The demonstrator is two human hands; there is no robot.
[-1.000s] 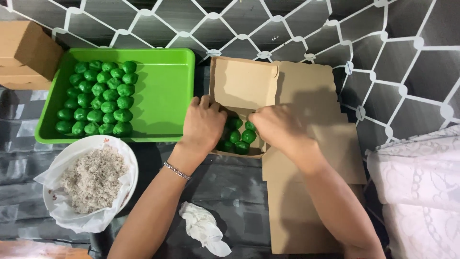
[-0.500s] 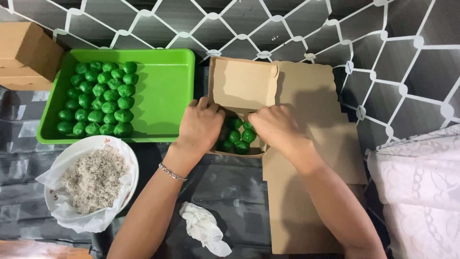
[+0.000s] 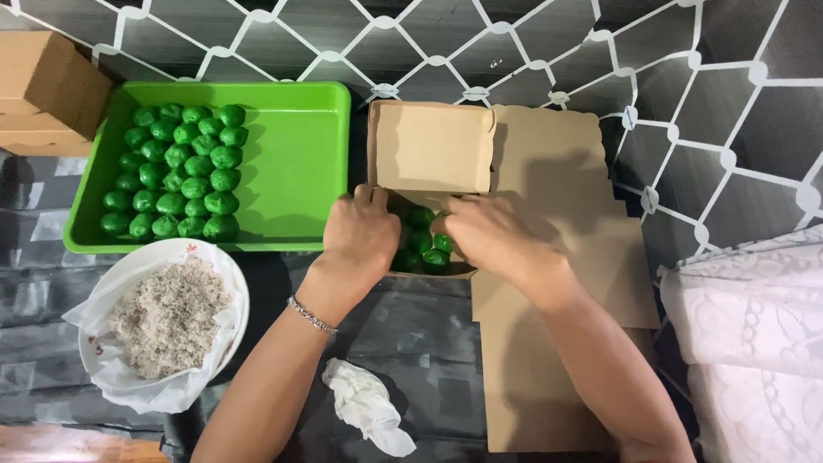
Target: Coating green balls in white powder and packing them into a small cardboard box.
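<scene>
1. Brown cardboard is framing the work: you are reaching both hands into a small open cardboard box (image 3: 429,146) sitting on the dark tabletop (image 3: 429,343), its lid flap standing open at the far side.
2. Your left hand (image 3: 362,236) is resting over the box's left edge, its fingers curled down together at the rim; whether they are clamped on anything cannot be told.
3. Your right hand (image 3: 484,233) is lying over the box's right side, its fingers (image 3: 447,225) bent together and touching the green balls in the box (image 3: 420,240); whether one is actually pinched cannot be told.
4. Those balls are lying between your two hands, partly hidden under them.
5. To the left, just beside the box, a green tray (image 3: 300,163) is holding rows of green balls (image 3: 176,171) along its left half.
6. Near your left forearm, a lined bowl of pale shredded flakes (image 3: 167,317) is sitting, and a crumpled white tissue (image 3: 364,407) is lying between your arms.
7. Flat cardboard sheets (image 3: 557,257) are lying under your right arm.
</scene>
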